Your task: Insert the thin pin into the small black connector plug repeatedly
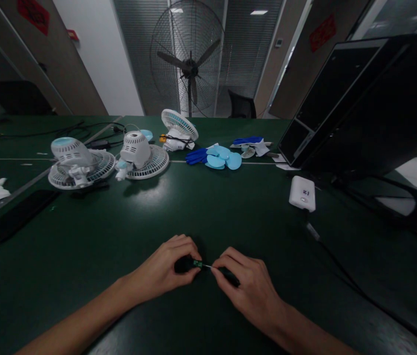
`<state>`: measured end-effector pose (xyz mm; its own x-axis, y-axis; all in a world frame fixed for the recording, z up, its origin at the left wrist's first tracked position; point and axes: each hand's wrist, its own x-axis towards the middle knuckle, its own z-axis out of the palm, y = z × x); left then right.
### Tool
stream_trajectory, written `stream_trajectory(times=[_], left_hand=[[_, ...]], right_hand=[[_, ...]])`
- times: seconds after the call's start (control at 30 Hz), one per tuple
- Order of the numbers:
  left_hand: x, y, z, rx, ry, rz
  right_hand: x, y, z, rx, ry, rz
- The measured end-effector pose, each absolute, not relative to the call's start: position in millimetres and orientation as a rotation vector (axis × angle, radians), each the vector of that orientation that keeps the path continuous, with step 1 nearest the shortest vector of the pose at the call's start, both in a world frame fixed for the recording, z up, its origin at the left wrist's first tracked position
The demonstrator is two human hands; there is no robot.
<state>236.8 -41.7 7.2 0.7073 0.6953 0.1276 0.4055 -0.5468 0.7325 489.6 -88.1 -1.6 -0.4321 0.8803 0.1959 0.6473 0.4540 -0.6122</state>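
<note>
Near the front middle of the dark green table (134, 217), my left hand (171, 264) pinches a small green part (197, 264) between thumb and fingertips. Dark space or a dark object shows inside the curl of its fingers; I cannot tell which. My right hand (247, 281) is closed around a screwdriver (230, 277) with a dark handle. Its thin metal shaft points left and reaches the green part, though whether the tip touches it is too small to tell. The two hands are close together but apart.
Small white fans (139, 150) stand at the back left. Light blue fan blades (223, 158) and blue gloves (196, 156) lie at the back middle. On the right are a white box (302, 193), a cable (345, 276) and a large black case (363, 98).
</note>
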Motion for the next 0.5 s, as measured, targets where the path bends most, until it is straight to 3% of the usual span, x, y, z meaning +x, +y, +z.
stream_trajectory(times=[0.5], left_hand=[[236.3, -40.5, 7.9, 2.185, 0.815, 0.542]], right_hand=[[484.0, -88.0, 4.0, -1.243, -2.082, 0.706]])
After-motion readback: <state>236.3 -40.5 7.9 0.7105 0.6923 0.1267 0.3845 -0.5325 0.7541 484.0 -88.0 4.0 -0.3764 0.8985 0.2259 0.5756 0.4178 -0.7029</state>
